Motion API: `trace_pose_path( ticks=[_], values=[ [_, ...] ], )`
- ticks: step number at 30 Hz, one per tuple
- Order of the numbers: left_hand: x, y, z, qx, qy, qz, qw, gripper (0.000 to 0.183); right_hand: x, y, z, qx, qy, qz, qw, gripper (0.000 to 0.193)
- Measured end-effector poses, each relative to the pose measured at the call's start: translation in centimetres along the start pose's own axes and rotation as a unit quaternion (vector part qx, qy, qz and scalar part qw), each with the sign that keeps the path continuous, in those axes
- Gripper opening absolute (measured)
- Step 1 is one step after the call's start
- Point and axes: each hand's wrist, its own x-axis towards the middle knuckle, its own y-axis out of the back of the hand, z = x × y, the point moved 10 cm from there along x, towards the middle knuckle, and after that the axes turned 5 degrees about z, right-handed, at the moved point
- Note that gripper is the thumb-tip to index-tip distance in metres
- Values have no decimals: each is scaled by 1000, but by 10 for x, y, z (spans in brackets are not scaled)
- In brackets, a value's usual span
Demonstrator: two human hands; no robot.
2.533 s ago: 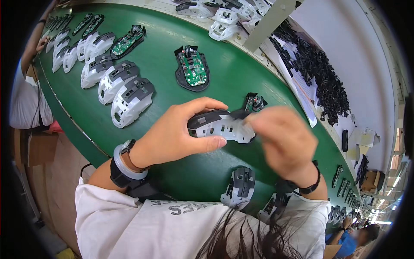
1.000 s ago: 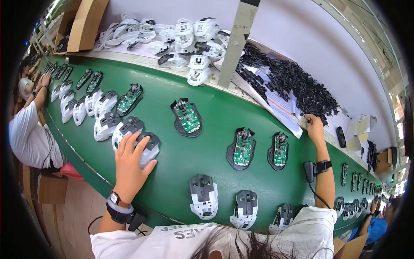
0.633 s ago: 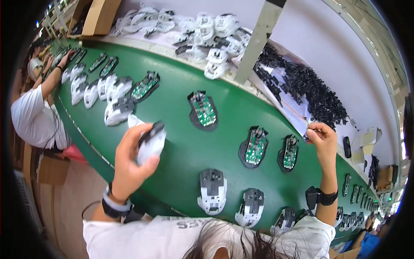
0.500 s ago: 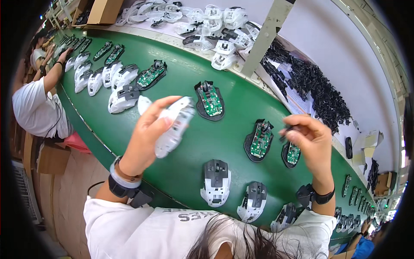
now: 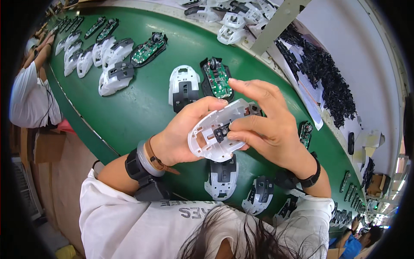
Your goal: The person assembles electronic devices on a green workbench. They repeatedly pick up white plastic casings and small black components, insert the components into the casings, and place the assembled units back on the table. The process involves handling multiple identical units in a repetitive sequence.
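Observation:
My left hand (image 5: 179,131) grips a white mouse shell (image 5: 208,127), its hollow inside turned up. Thumb and forefinger of my right hand (image 5: 271,125) pinch a small black plastic part (image 5: 221,133) against the inside of that shell. Just beyond the hands lies a black mouse base with a green circuit board (image 5: 221,84); my right middle fingers reach over its near edge. A white and black mouse shell (image 5: 184,84) rests on its left. Nearer to me, partly covered by the held shell, is another grey and white shell (image 5: 223,175).
More shells (image 5: 260,196) lie near my body. At far left, several shells (image 5: 115,77) and board-fitted bases (image 5: 148,49) line the green table (image 5: 142,114). A heap of black parts (image 5: 323,82) and a shell pile (image 5: 233,26) flank a metal post (image 5: 278,28). People sit at both sides.
Both hands have come together at the middle. The left has turned the shell inside up, and the right has brought the small black part into it. The view has shifted slightly.

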Motion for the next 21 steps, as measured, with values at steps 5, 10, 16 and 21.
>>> trace_pose_path(
  ticks=[5,10,16,21],
  values=[
    [-4,2,-4,-1,22,-3,1000,42,-2,-3,1,11,-19,-48,999,22],
    [-2,-2,-11,-29,39,-62,997,43,-2,-14,-6,49,-8,-73,996,21],
    [-4,6,-6,9,12,20,1000,35,-5,-14,-9,-64,-11,-104,992,23],
    [-7,20,-15,57,39,17,997,52,-9,-32,-7,-16,-40,-162,986,22]
  ],
)
